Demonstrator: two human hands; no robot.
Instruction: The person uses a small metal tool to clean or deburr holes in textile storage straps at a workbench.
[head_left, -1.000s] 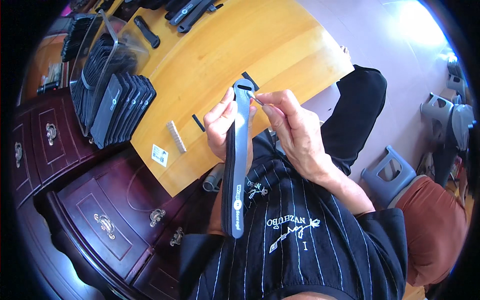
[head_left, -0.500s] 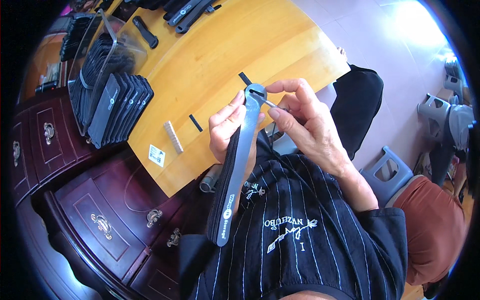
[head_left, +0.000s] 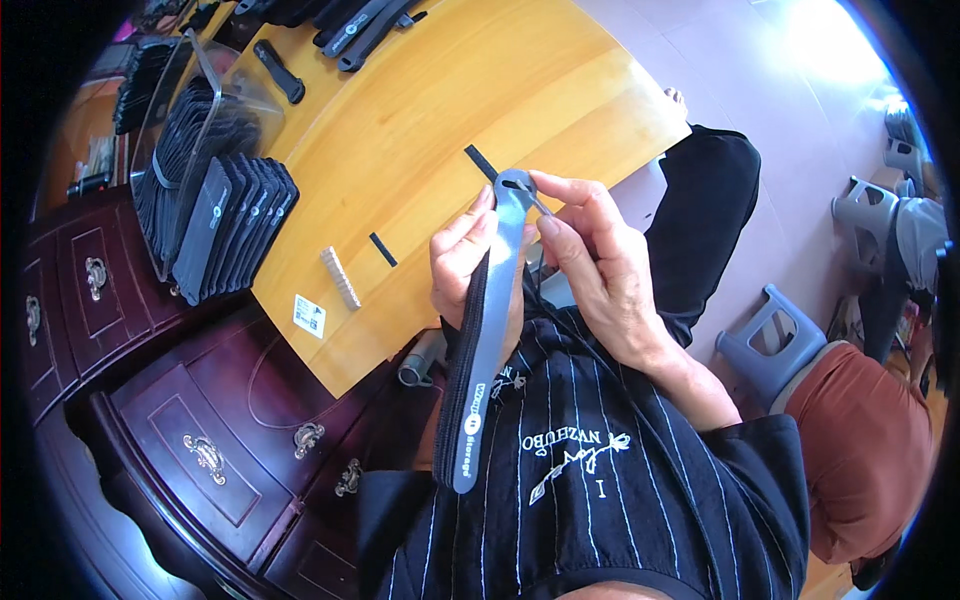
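My left hand (head_left: 465, 255) is closed around a stack of long black hook-and-loop storage straps (head_left: 487, 340). The top strap is smooth and grey-black with white print, and its rounded slotted end points away from me. My right hand (head_left: 605, 265) pinches a thin metal tool (head_left: 541, 206) between thumb and fingers, its tip at the slot; the tool's exact kind is unclear. The right index fingertip touches the rim of the strap's end. Just beyond that end, a short black strip (head_left: 480, 162) lies on the wooden table (head_left: 560, 80).
On the table lie another black strip (head_left: 383, 250), a beige ridged strip (head_left: 340, 278), a white label (head_left: 309, 316) and a single strap (head_left: 280, 72). A clear bin (head_left: 205, 62) and fanned straps (head_left: 235, 220) stand left. Dark drawers (head_left: 190, 420) are near left, a grey stool (head_left: 770, 335) right.
The straps and both hands have shifted slightly right and down in the view. The metal tool has turned steeper and its tip sits further into the slot. My grip stays the same.
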